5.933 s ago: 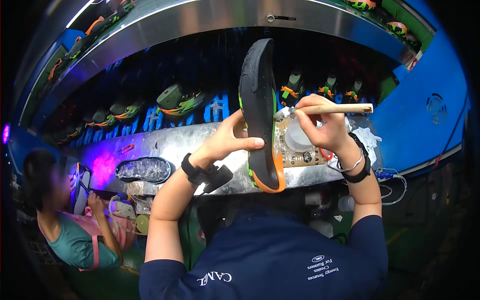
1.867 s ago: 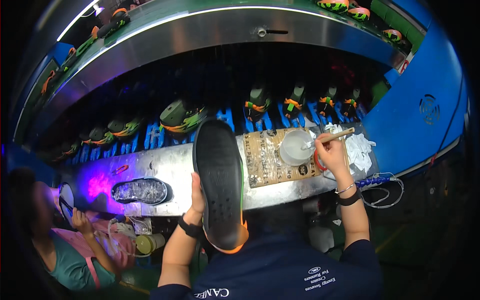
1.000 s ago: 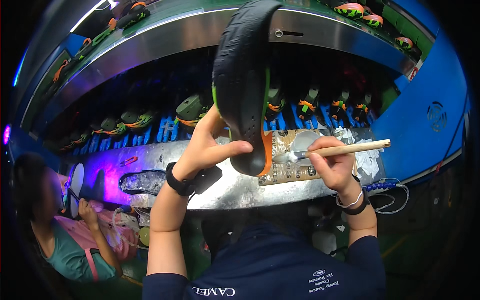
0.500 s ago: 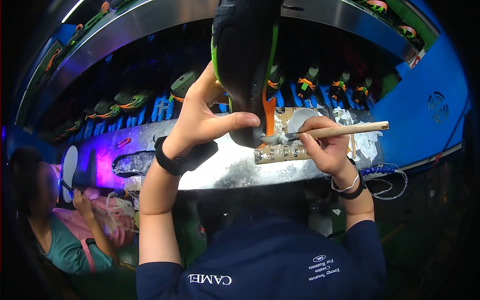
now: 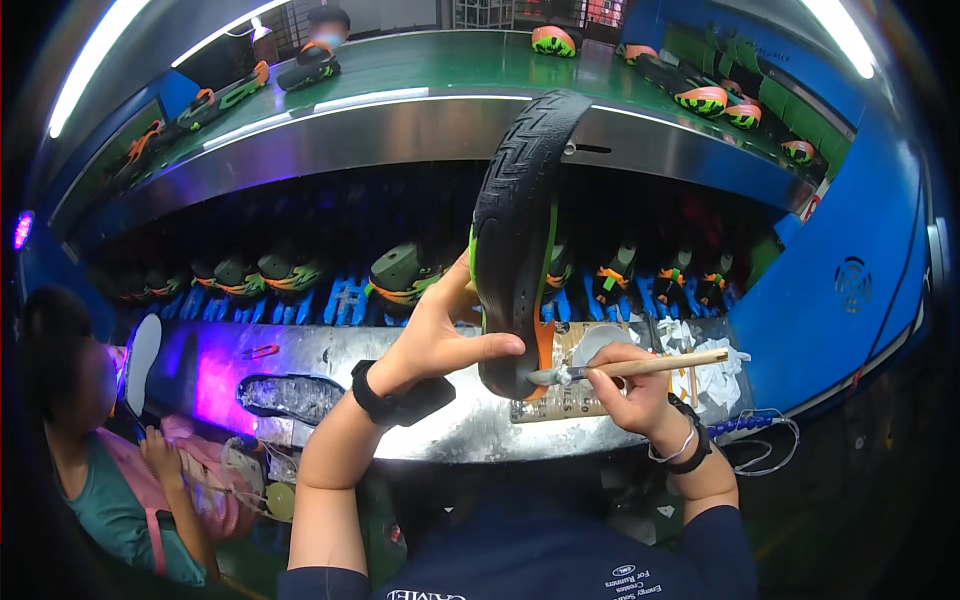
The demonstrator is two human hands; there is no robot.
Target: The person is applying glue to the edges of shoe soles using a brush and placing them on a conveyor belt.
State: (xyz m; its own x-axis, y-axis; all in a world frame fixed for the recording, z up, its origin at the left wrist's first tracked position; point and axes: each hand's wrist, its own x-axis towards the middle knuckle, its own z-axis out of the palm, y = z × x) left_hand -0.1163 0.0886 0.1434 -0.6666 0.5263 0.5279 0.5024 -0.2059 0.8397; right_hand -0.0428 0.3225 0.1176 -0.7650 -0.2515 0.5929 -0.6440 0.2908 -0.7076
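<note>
My left hand (image 5: 440, 335) is wrapped round a shoe (image 5: 512, 270) with a black sole and green and orange edges. The sole faces me, and the patterned forefoot points up and away. My left thumb presses on the sole near its lower end. In my right hand (image 5: 630, 395) is a brush (image 5: 685, 361) with a pale wooden handle, gripped low near the bristles. White, wet-looking stuff clings to the brush, and its tip touches the lower edge of the shoe beside the orange part. Behind my right fingers stands a pale round dish (image 5: 598, 343), partly hidden.
On the metal bench (image 5: 440, 430) lie a dark sole-shaped piece (image 5: 290, 397), a small red tool (image 5: 262, 351), taped cardboard (image 5: 535, 410) and crumpled white paper (image 5: 715, 375). Several shoes stand on blue supports behind. A green conveyor (image 5: 430, 70) carries more shoes. A co-worker (image 5: 130, 490) sits left, holding a pale sole.
My view has tilted up, so the bench sits lower and the conveyor shows. The shoe's forefoot is now in sight. Both hands keep their holds, and the brush stays at the shoe's lower end.
</note>
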